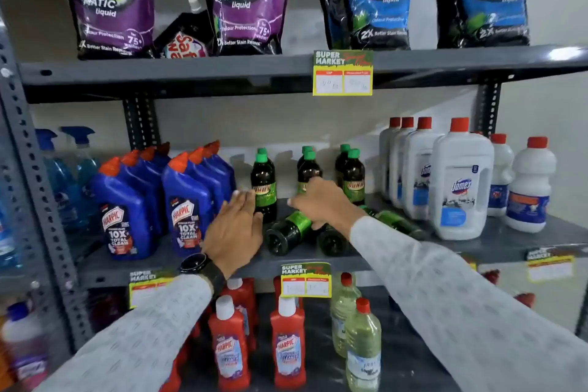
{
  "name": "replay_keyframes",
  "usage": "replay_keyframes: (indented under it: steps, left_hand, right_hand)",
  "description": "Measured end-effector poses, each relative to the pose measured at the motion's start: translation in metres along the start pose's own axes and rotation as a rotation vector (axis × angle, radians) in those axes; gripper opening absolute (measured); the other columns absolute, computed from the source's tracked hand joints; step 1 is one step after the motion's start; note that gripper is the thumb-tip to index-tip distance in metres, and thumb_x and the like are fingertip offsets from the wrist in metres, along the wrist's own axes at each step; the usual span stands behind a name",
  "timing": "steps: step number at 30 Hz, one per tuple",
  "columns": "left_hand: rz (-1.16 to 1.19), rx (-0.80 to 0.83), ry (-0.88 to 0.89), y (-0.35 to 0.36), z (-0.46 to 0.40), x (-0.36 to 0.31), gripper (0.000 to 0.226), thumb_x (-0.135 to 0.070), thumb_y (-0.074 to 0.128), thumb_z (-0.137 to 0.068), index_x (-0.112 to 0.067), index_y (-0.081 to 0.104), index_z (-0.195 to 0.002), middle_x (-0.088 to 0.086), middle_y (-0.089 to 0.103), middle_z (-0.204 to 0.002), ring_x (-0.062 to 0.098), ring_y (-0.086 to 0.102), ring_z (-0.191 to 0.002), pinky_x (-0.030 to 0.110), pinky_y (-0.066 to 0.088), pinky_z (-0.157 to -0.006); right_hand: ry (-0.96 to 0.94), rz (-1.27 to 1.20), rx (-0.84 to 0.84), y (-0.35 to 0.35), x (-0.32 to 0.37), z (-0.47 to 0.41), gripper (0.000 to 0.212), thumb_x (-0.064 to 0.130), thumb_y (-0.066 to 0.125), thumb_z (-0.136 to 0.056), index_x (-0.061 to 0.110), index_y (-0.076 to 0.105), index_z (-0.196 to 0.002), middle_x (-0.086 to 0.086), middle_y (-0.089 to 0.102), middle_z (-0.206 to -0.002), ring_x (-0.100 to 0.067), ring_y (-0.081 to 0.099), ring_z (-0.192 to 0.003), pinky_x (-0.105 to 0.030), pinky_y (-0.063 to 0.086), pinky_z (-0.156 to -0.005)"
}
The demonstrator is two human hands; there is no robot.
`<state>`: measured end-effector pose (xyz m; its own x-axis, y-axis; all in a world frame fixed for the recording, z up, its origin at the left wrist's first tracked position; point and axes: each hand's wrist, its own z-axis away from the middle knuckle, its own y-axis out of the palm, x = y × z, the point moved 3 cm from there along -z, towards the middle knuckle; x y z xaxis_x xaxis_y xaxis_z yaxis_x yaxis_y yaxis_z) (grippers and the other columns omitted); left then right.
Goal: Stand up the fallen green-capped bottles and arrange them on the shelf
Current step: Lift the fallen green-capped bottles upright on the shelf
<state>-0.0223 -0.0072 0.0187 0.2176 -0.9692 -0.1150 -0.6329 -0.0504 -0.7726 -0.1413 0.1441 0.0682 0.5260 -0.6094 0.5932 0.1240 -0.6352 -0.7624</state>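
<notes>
Several dark green-capped bottles stand upright in pairs at the back of the middle shelf, at the left, middle and right. Three more lie on their sides in front: one with its base toward me, one beside it, one further right. My left hand is open with fingers spread, just left of the left upright bottle. My right hand curls over the upper end of the left fallen bottle, thumb against its side.
Blue Harpic bottles stand close on the left and white Domex bottles on the right. Detergent pouches fill the shelf above. Red Harpic bottles and pale green bottles stand below. Price tags hang on the shelf edges.
</notes>
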Motion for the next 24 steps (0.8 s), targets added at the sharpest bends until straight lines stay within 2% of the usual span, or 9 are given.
replay_keyframes:
  steps: [2,4,5,7,10,12,14,19,24]
  left_hand:
    - [0.047,0.124,0.008,0.018,0.005,0.008,0.053,-0.028,0.034,-0.104,-0.006,0.037,-0.152,0.016,0.041,-0.159,0.030,0.030,-0.152,0.044,0.025,-0.123]
    - [0.006,0.285,-0.002,0.039,0.013,0.020,0.054,-0.028,0.026,-0.105,-0.005,0.037,-0.153,0.015,0.038,-0.161,0.029,0.029,-0.153,0.042,0.025,-0.123]
    - [-0.057,0.352,0.014,0.047,0.014,0.025,0.059,-0.030,0.015,-0.104,-0.005,0.038,-0.152,0.016,0.038,-0.160,0.030,0.031,-0.152,0.041,0.027,-0.122]
    - [-0.198,0.446,0.080,0.058,0.012,0.034,0.071,-0.031,-0.001,-0.099,-0.003,0.044,-0.147,0.019,0.043,-0.154,0.034,0.038,-0.145,0.045,0.033,-0.117]
    - [-0.282,0.503,0.100,0.069,0.006,0.042,0.063,-0.032,0.009,-0.104,-0.003,0.043,-0.148,0.021,0.038,-0.157,0.035,0.034,-0.148,0.050,0.030,-0.120]
    - [-0.297,0.531,0.086,0.077,0.006,0.043,0.060,-0.032,0.014,-0.106,-0.002,0.035,-0.153,0.021,0.030,-0.162,0.035,0.026,-0.153,0.052,0.024,-0.122]
    - [-0.267,0.490,0.076,0.080,0.004,0.046,0.058,-0.031,0.018,-0.107,-0.001,0.035,-0.152,0.021,0.031,-0.162,0.036,0.026,-0.152,0.053,0.023,-0.123]
    - [-0.181,0.513,0.022,0.078,0.007,0.047,0.057,-0.029,0.019,-0.106,-0.001,0.030,-0.155,0.022,0.024,-0.165,0.037,0.021,-0.155,0.054,0.020,-0.124]
    - [-0.104,0.461,-0.017,0.075,0.005,0.044,0.058,-0.033,0.022,-0.106,-0.002,0.035,-0.153,0.017,0.031,-0.164,0.033,0.024,-0.154,0.051,0.015,-0.126]
  right_hand:
    - [0.125,-0.093,0.162,0.019,-0.003,-0.014,0.043,0.043,0.075,-0.085,0.006,0.060,-0.100,-0.005,0.067,-0.099,-0.028,0.074,-0.067,-0.032,0.061,-0.052]
    - [0.158,-0.050,0.252,0.030,-0.004,-0.028,0.071,0.052,0.074,-0.084,0.008,0.057,-0.136,-0.013,0.062,-0.133,-0.035,0.072,-0.090,-0.041,0.065,-0.073]
    - [0.177,-0.040,0.280,0.035,-0.006,-0.035,0.081,0.055,0.074,-0.083,0.008,0.051,-0.145,-0.016,0.053,-0.148,-0.038,0.070,-0.092,-0.045,0.065,-0.077]
    - [0.257,-0.087,0.294,0.043,-0.007,-0.047,0.089,0.056,0.075,-0.081,0.012,0.043,-0.151,-0.016,0.039,-0.159,-0.042,0.066,-0.076,-0.049,0.065,-0.066]
    - [0.353,-0.057,0.312,0.051,-0.006,-0.057,0.086,0.053,0.077,-0.082,0.013,0.042,-0.150,-0.020,0.040,-0.154,-0.047,0.065,-0.065,-0.052,0.065,-0.059]
    - [0.400,-0.060,0.331,0.058,-0.005,-0.058,0.069,0.047,0.079,-0.084,0.011,0.049,-0.135,-0.024,0.048,-0.135,-0.050,0.067,-0.068,-0.050,0.065,-0.059]
    - [0.424,-0.132,0.352,0.061,-0.005,-0.056,0.051,0.034,0.079,-0.088,0.006,0.047,-0.116,-0.020,0.046,-0.116,-0.050,0.064,-0.084,-0.052,0.065,-0.067]
    - [0.458,-0.350,0.390,0.045,-0.002,-0.041,0.043,0.019,0.077,-0.091,0.009,0.049,-0.121,-0.021,0.052,-0.118,-0.048,0.057,-0.117,-0.056,0.063,-0.077]
    - [0.223,-0.516,0.100,0.021,0.012,-0.041,0.034,0.022,0.085,-0.077,0.012,0.058,-0.095,-0.014,0.066,-0.108,-0.036,0.067,-0.097,-0.055,0.063,-0.071]
